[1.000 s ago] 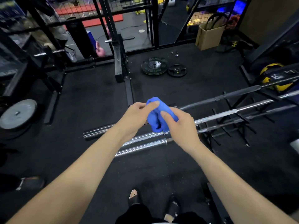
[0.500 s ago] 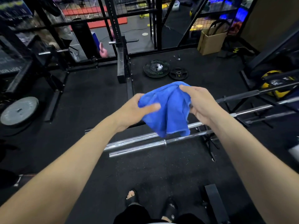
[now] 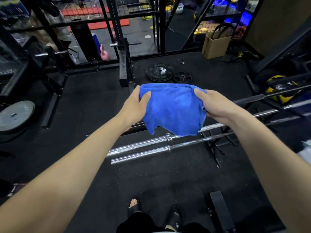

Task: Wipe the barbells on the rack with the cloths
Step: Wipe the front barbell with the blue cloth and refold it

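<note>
A dark gym with black rubber flooring (image 3: 87, 101), steel cage frames at twelve o'clock and weight plates (image 3: 159, 72) lying flat on the floor beyond the person's reach. Seen from beside the person, two bare forearms stretch forward and down.

Going left to right: the left hand (image 3: 134, 106) pinches the left top corner of a blue cloth (image 3: 173, 108), thumb on the near face and fingers (image 3: 137, 92) curled behind. The cloth hangs spread between both hands, its lower edge loose and drooping. The right hand (image 3: 217, 106) grips the right top corner the same way, thumb on the near face.

The barbells (image 3: 139, 148) lie directly below and just past the cloth, at the person's twelve o'clock, low down. Their long axes run from about eight o'clock, near the floor, up toward two o'clock, where they rest on a low rack (image 3: 213, 145). The cloth's hanging edge overlaps the nearest shafts in view, though whether it touches them cannot be told. Both hands sit about equally near the bars; the right hand is over the rack end, the left nearer the chrome sleeve ends. Wiping would likely mean lowering the cloth straight down onto a shaft.
</note>
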